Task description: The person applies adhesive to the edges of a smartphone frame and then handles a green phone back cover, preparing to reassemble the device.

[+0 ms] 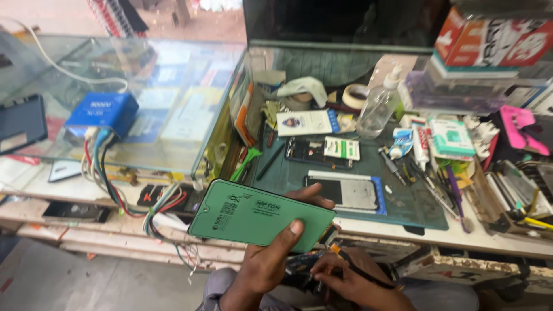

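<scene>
Flat green rectangular screen panel (253,216) was held tilted above the person's lap, pinched by the left hand (271,262), thumb on its face. Right hand (345,279) gripped a thin black tool (368,275) just below, near the workbench edge (438,236).

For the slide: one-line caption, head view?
Left hand holds a flat green rectangular phone panel over the lap; right hand grips a thin black tool beside a cluttered repair bench.
</scene>
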